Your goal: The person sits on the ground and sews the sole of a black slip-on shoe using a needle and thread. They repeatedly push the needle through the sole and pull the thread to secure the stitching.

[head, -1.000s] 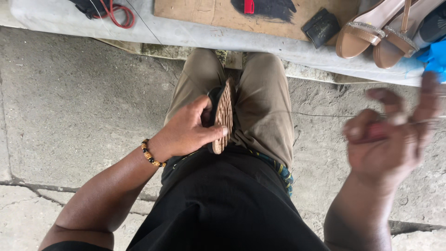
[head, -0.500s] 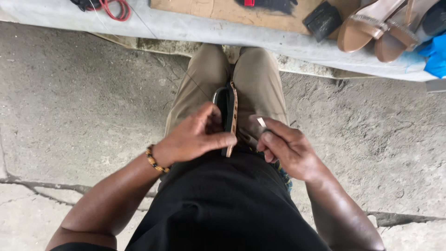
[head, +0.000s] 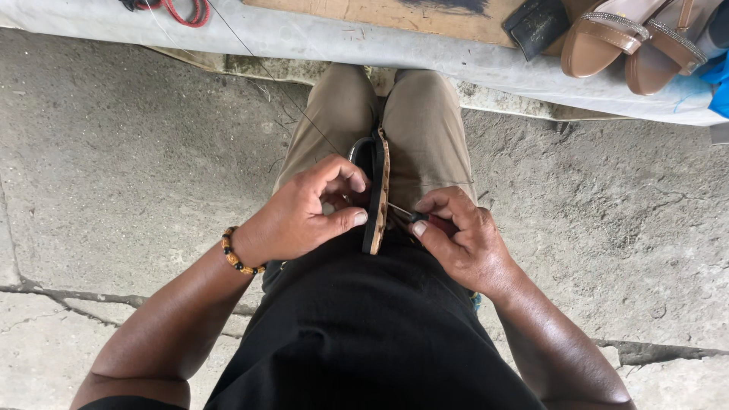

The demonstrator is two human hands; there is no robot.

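On the lap, the left hand (head: pixel 304 216) is clamped around a flat sandal (head: pixel 377 193) held on edge between the thighs. The right hand (head: pixel 463 239) is closed on a thin awl (head: pixel 406 213), its tip touching the sandal's sole. Farther off, a pair of tan sandals (head: pixel 638 42) sits at the counter (head: pixel 380 42) near its right edge.

- Sandal (head: pixel 377 190): flat, tan woven-pattern sole with black strap, held on edge between the knees.
- Awl (head: pixel 414 216): thin metal shaft, tip against the sole's edge.
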